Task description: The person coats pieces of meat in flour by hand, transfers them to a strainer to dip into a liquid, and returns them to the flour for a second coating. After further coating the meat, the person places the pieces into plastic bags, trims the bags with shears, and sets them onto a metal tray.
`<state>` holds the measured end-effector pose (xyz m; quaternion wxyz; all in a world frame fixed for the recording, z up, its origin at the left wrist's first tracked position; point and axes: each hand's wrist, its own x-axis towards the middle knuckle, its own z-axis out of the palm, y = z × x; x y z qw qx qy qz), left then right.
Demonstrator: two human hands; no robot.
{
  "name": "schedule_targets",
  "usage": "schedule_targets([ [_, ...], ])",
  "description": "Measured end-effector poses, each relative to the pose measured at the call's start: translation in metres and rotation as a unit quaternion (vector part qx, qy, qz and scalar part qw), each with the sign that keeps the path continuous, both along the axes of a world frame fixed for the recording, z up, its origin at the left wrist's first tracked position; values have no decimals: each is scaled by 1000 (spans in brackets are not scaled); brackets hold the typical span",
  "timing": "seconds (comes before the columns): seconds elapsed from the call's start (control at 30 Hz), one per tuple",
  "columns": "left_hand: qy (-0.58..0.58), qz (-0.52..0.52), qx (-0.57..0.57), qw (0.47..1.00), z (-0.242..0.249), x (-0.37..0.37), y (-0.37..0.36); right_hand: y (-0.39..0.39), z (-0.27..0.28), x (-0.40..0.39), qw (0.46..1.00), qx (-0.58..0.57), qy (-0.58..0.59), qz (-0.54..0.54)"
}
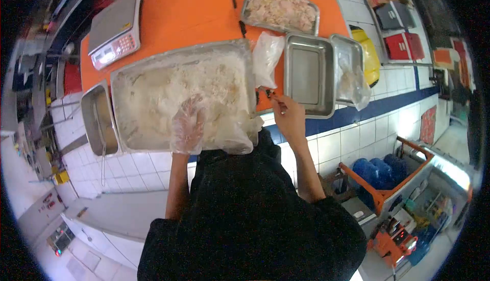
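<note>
My left hand (pixel 188 125), in a clear plastic glove, is over the front of a large metal tray (pixel 153 60) of pale, flour-like powder (pixel 168 94). Its fingers point forward, and I see nothing held in them. Beside it, a clear plastic bag (pixel 236 139) with pale contents lies over the tray's front right corner. My right hand (pixel 289 116) is bare, with thumb and fingers pinched together at the orange tabletop between the tray and an unfilled metal pan (pixel 309 66). Small dark bits show at its fingertips; what it pinches is too small to name.
A white bag (pixel 268 59) stands between tray and pan. Behind is a metal tray of pale cut pieces (pixel 280 9). A digital scale (pixel 115 30) sits back left, a narrow metal pan (pixel 98 117) at far left. Another metal tray (pixel 347 51) with a plastic bag is at right.
</note>
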<state>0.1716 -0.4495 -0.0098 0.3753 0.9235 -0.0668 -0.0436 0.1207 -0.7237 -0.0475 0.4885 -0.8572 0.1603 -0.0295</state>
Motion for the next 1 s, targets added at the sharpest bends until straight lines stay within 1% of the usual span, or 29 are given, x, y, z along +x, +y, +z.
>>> schedule_targets([
  [0.03, 6, 10, 6, 1000, -4, 2, 8, 7, 19, -5, 1000, -11, 16, -21],
  [0.07, 16, -7, 0, 1000, -9, 3, 17, 13, 41, -9, 998, -23, 34, -43],
  [0.1, 26, -26, -7, 999, -12, -1, 26, 16, 54, -15, 999, -47, 4, -17],
  [0.13, 31, -19, -5, 999, 4, -4, 25, 21, 68, -22, 999, -45, 8, -10],
  [0.17, 67, -110, 24, 991, 34, -3, 17, 26, 82, -30, 997, -29, 59, 35],
  [0.2, 101, -200, 52, 973, 50, -3, 11, 32, 90, -37, 991, -13, 109, 79],
  [0.23, 103, -197, 49, 974, 41, -9, 10, 43, 94, -44, 983, 47, 140, 104],
  [0.27, 36, -256, 92, 962, 23, -18, 9, 56, 97, -49, 971, 106, 171, 127],
  [0.3, -33, -313, 133, 940, 6, -26, 7, 65, 94, -53, 950, 139, 230, 161],
  [0.33, -34, -312, 128, 941, -11, -28, 5, 76, 84, -55, 950, 134, 231, 161],
  [0.37, 13, -330, 144, 933, -27, -28, 3, 89, 69, -58, 948, 161, 225, 160],
  [0.4, 59, -349, 160, 921, -28, -25, 0, 98, 58, -58, 945, 186, 217, 158],
  [0.43, 55, -353, 155, 921, -25, -25, 1, 104, 52, -51, 944, 175, 237, 147],
  [0.47, 30, -342, 133, 930, -6, -22, 1, 115, 53, -44, 946, 169, 238, 143],
  [0.5, 5, -328, 111, 938, 10, -20, 3, 129, 54, -37, 943, 282, 178, 3],
  [0.53, 2, -326, 103, 940, 19, -20, 6, 139, 56, -30, 907, 383, 109, -133],
  [0.57, -26, -343, 69, 936, 27, -20, 12, 145, 56, -26, 892, 424, 83, -132],
  [0.6, -52, -359, 36, 931, 30, -20, 19, 151, 57, -21, 896, 417, 85, -129],
  [0.63, -53, -354, 28, 933, 25, -21, 26, 158, 58, -17, 852, 486, 70, -183],
  [0.67, -101, -377, -15, 921, 20, -20, 32, 165, 59, -12, 800, 550, 53, -235],
  [0.7, -148, -397, -58, 904, 16, -20, 39, 172, 75, -11, 941, 323, 30, -96],
  [0.73, -148, -391, -65, 906, 13, -19, 46, 176, 71, -8, 944, 316, 34, -93],
  [0.77, -169, -403, -71, 897, 19, -15, 53, 179, 61, -5, 864, 476, 48, -158],
  [0.8, -189, -415, -77, 886, 22, -11, 59, 183, 53, -2, 751, 619, 59, -220],
  [0.83, -189, -411, -83, 888, 13, -11, 62, 188, 48, -2, 755, 615, 62, -217],
  [0.9, -159, -378, -191, 892, -14, -17, 64, 207, 60, 9, 767, 599, 76, -218],
  [0.93, -153, -374, -196, 893, -24, -21, 68, 216, 64, 10, 773, 589, 86, -221],
  [0.97, -108, -384, -223, 890, -30, -23, 72, 219, 57, 6, 772, 587, 92, -226],
  [1.0, -64, -393, -247, 883, -29, -21, 78, 218, 46, 0, 849, 495, 92, -162],
])
